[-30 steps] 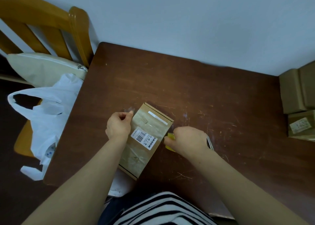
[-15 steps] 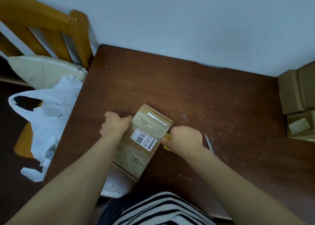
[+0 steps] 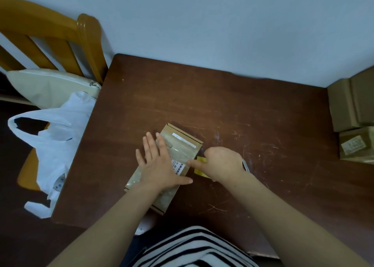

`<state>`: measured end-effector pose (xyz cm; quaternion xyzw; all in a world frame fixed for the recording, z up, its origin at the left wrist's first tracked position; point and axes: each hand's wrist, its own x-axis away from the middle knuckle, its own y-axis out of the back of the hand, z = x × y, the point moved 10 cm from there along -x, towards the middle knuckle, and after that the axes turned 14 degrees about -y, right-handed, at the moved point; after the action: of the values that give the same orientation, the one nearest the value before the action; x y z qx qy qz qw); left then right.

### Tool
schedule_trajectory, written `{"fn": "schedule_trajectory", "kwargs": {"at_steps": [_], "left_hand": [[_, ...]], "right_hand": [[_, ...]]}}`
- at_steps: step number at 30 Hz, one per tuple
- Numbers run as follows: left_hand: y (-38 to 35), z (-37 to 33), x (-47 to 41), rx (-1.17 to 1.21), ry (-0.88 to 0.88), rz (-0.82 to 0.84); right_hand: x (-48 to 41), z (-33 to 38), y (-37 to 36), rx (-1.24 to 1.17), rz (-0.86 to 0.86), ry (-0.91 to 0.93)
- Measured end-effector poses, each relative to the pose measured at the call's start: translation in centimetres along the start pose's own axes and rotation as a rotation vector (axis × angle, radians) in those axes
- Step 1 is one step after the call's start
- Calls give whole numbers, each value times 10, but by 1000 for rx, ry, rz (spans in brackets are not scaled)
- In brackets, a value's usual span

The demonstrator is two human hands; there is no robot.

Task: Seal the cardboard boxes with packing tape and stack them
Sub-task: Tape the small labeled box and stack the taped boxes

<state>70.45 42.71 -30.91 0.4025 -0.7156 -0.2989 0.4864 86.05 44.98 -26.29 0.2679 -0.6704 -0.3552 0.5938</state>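
Worktop [image 3: 222,105] of dark brown scratched wood fills most of the head view, its far edge against a pale wall. Off its left side stands a wooden chair [image 3: 87,44] with a cream cushion [image 3: 50,84] on the seat and a white plastic bag [image 3: 60,137] slumped in front of the cushion. At the bottom edge a striped top [image 3: 192,246] shows between the two forearms.

At the far right of the worktop sit two brown cardboard boxes: a larger one [image 3: 352,103] at the back by the wall and a smaller labelled one [image 3: 356,145] just in front of it, touching.

The flat cardboard box [image 3: 182,139] being worked on lies near the middle of the worktop towards the near edge, set at an angle. Its top looks glossy, with a white strip [image 3: 183,140] near its far end.

The left hand [image 3: 159,165] lies palm down on this box, fingers straight and slightly spread, pointing away, the thumb stretched out to the right across the lid. The right hand [image 3: 220,163] is just beside the box's right edge, its fingers curled round a yellow tool [image 3: 199,172], with one finger reaching to touch the box edge. A thin metal part [image 3: 245,164] sticks out at the wrist side.

A printed label [image 3: 179,168] on the lid is partly covered by the left hand.
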Motion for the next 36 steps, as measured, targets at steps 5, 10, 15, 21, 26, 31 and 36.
{"fn": "schedule_trajectory", "kwargs": {"at_steps": [5, 10, 15, 21, 26, 31, 36], "left_hand": [[10, 2, -2, -46, 23, -56], [10, 1, -2, -64, 27, -32], [11, 1, -5, -53, 7, 42], [6, -26, -12, 80, -10, -51], [-1, -35, -21, -107, -27, -50], [9, -35, -27, -222, -120, -72], [27, -39, -30, -260, -177, -52]], "right_hand": [[0, -17, -5, -56, 66, -19], [1, -47, -16, 59, 89, -115], [2, -54, -25, 68, 147, -154], [4, -49, -30, 128, 102, -173], [10, -52, -36, 14, 182, -194], [30, -47, -42, -117, 248, -94], [50, -44, -50, -402, 377, 35]]}}
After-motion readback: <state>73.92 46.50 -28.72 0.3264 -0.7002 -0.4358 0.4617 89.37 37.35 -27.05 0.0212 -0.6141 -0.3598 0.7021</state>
